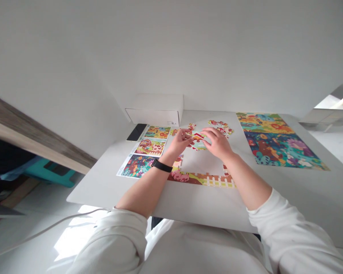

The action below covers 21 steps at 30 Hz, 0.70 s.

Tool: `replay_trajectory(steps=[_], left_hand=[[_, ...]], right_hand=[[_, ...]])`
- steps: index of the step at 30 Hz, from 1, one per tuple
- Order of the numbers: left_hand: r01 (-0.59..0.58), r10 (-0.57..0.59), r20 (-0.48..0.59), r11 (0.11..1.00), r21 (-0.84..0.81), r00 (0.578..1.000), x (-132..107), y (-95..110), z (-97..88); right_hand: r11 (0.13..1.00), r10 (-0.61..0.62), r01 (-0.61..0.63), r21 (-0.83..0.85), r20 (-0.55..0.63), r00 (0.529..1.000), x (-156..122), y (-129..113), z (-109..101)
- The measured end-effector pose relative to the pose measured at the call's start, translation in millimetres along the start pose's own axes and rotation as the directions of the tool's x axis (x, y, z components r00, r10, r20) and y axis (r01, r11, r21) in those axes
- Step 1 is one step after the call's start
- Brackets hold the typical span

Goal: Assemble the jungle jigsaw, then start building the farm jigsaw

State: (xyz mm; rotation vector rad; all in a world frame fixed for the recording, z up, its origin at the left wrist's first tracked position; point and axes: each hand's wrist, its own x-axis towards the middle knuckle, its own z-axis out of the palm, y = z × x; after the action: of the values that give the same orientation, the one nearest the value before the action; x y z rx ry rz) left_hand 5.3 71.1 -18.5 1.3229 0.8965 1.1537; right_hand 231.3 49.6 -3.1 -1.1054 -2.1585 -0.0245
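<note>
My left hand (183,141), with a black band on its wrist, pinches a jigsaw puzzle piece (199,136) printed with a red roof shape. From the other side, the thumb and fingers of my right hand (217,142) close on the same piece. Just beneath, more joined pieces (199,145) show in part between the hands. Nearer to me lies the partly joined puzzle border (193,178), with a pink pig and a white fence. My forearms cover parts of its left and right sides.
Loose puzzle pieces (218,123) lie beyond my hands. Three picture sheets (150,147) and a black phone (136,132) are at the left, a white box (156,110) behind them. Two finished-looking pictures (277,142) lie at the right. The white table (188,205) meets the wall.
</note>
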Motion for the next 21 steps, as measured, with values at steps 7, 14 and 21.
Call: replay_trajectory(steps=[7,14,21], left_hand=[[0.055,-0.064,0.048,0.984,0.168,0.997,4,4,-15.3],[-0.107,0.192,-0.008,0.579,0.808,0.981,7,5,-61.1],[-0.198,0.148,0.155,0.340,0.919,0.977,10,-24,-69.0]], right_hand=[[1.000,-0.011,0.012,0.026,-0.036,0.999,-1,3,1],[0.998,0.052,-0.054,0.035,0.041,0.998,1,2,-1],[0.996,0.063,-0.069,0.063,0.090,0.994,14,-8,-15]])
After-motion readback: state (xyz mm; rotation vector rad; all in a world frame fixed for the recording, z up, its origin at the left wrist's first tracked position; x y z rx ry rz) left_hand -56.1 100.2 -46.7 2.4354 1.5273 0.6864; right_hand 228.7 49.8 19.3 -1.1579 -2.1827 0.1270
